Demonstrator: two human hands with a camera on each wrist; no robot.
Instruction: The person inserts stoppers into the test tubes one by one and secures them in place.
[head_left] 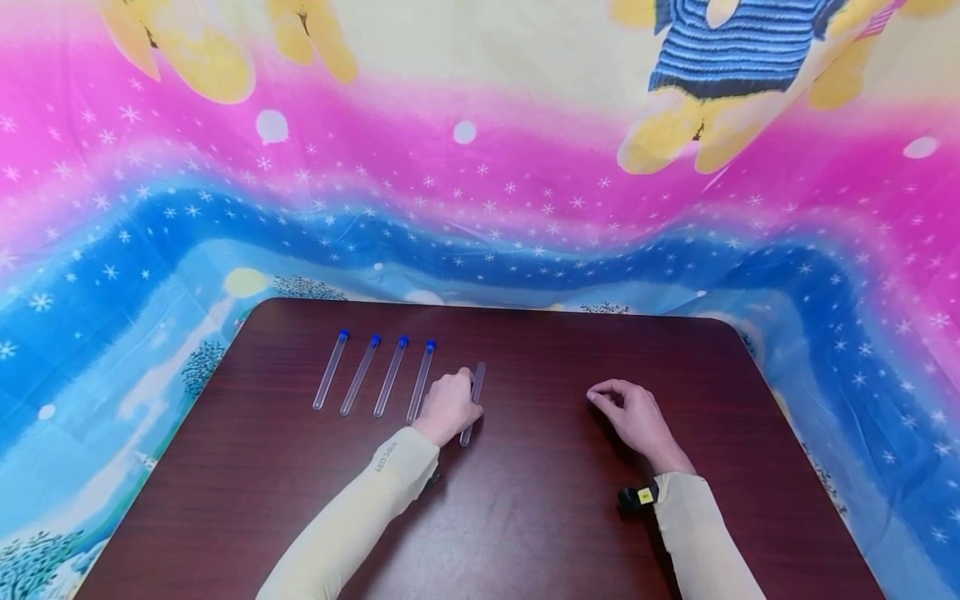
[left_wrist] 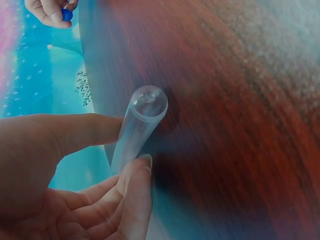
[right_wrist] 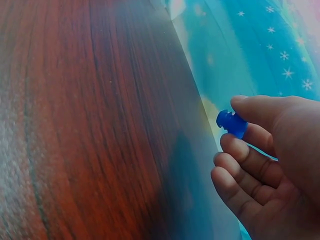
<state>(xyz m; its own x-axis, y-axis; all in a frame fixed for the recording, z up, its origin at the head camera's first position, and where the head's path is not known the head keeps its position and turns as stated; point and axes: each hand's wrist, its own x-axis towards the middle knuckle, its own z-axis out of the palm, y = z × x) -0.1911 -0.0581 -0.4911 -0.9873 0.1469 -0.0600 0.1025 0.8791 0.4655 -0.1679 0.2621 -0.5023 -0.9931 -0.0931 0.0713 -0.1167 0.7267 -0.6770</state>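
My left hand (head_left: 447, 407) pinches a clear, uncapped test tube (head_left: 479, 380) between thumb and fingers over the middle of the table. In the left wrist view, the tube's rounded end (left_wrist: 148, 104) points toward the camera. Off to the right, my right hand (head_left: 637, 421) is raised above the table, apart from the tube. Its thumb and index finger pinch a small blue stopper (right_wrist: 232, 124), seen in the right wrist view with the other fingers loosely bent. The head view does not show the stopper.
Several blue-capped test tubes (head_left: 387, 379) lie side by side to the left on the dark wooden table (head_left: 540, 517). The nearest one is partly covered by the left hand. A patterned cloth (head_left: 525, 200) hangs behind the table and along its sides.
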